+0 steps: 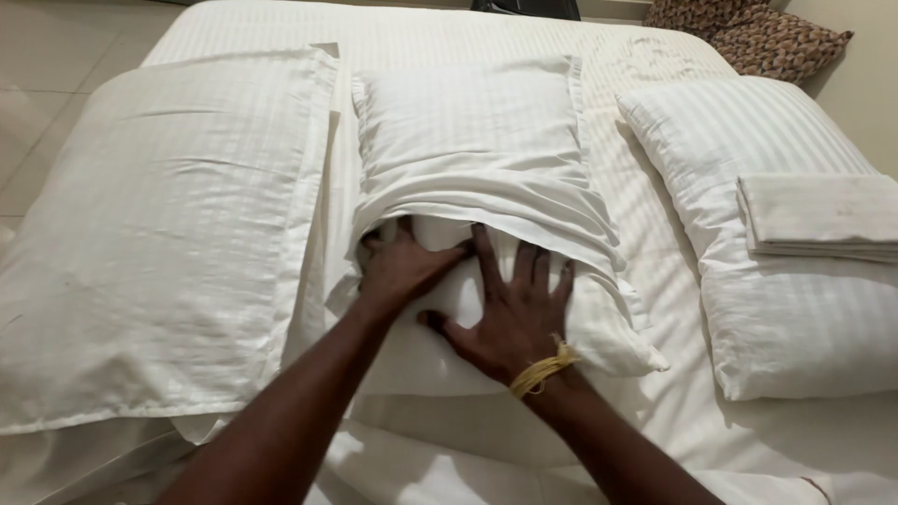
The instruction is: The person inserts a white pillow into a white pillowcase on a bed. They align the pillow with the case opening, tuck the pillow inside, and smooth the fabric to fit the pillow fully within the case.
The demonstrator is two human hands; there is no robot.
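Both forearms reach over the white striped bed sheet point(655, 411), the left hand point(402, 266) gripping the bunched open edge of a white striped pillowcase point(468, 140) at mid-bed while the right hand point(513, 313) presses flat, fingers spread, on the white pillow point(599, 337) half inside it, between two flanking pillows.
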